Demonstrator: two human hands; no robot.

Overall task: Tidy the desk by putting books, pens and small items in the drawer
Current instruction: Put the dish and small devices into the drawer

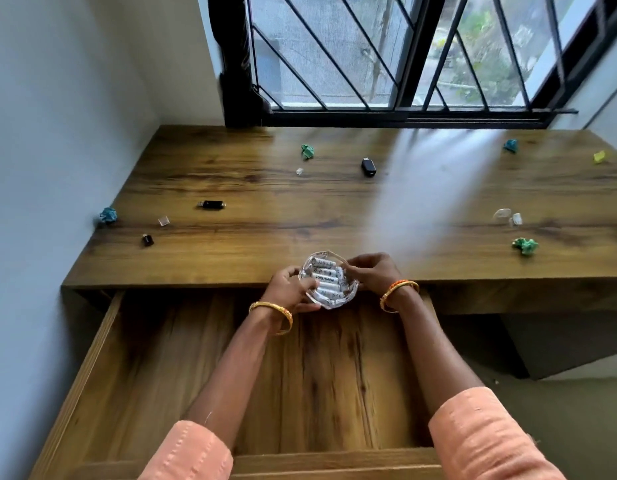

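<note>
We see a clear glass bowl (329, 280) full of white batteries (326, 276), held at the front edge of the desk (334, 209), just over the back of the open drawer (300, 375). The left hand (289, 292) curls its fingers round the bowl's left rim and underside; the right hand (374, 273) grips the right rim with bent fingers. Both wrists wear gold bangles (399, 295). Scattered on the desk lie 2 black USB sticks (212, 204), a black adapter (368, 167), a small black plug (147, 240), clear plastic caps (163, 221) and crumpled paper balls (307, 151), all well apart from the bowl.
</note>
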